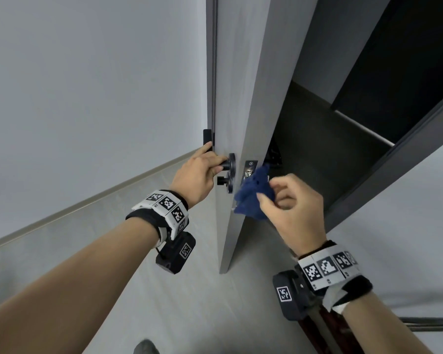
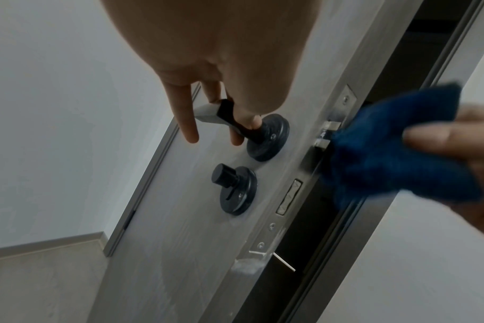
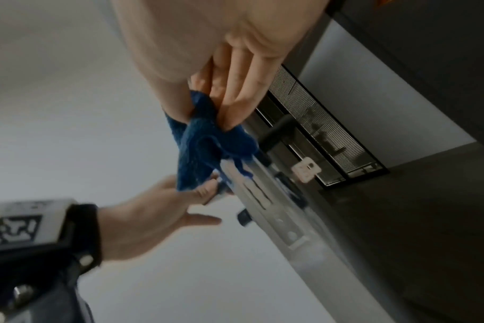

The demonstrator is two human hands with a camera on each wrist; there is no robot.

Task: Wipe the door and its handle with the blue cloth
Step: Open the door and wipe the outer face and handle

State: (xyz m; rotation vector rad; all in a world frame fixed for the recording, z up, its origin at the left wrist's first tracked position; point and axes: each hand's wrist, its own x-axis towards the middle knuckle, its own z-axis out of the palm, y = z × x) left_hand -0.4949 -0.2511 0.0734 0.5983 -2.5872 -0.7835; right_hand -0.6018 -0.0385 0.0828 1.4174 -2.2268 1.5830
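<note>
Item: crumpled dark-blue terry cloth, frame centre, pinched in right hand fingers at grey door edge. Left hand grips black lever handle. Advice: steady door, press cloth flat along edge.

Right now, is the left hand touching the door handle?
Touching. The left wrist view shows the left hand with its fingers curled round the black handle; the head view agrees.

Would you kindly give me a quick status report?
Left hand grips door handle. Right hand pinches blue cloth at door edge latch. Nothing in the way.
</note>
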